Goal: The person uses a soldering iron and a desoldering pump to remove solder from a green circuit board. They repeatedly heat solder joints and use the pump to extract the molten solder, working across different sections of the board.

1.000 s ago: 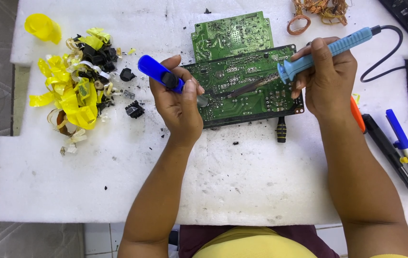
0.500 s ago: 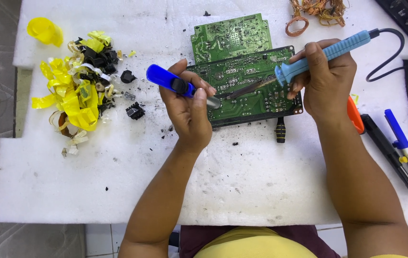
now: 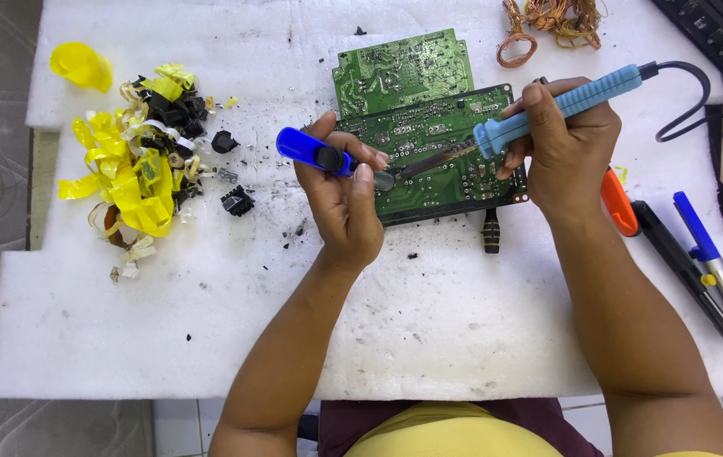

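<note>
The left hand (image 3: 340, 199) is closed around a blue desoldering pump (image 3: 315, 152), its grey tip resting on the larger green circuit board (image 3: 442, 173) that lies between the two hands on the white bench (image 3: 209, 322). The right hand (image 3: 565, 148) is clamped on the light-blue handle of a soldering iron (image 3: 548, 106), whose dark tip slants down to the board just beside the pump's tip. A smaller green board (image 3: 400, 72) lies just beyond the left hand. Yellow and black scraps (image 3: 137, 173) sit well to the left of that hand, and pens (image 3: 709, 262) lie right of the right forearm.
</note>
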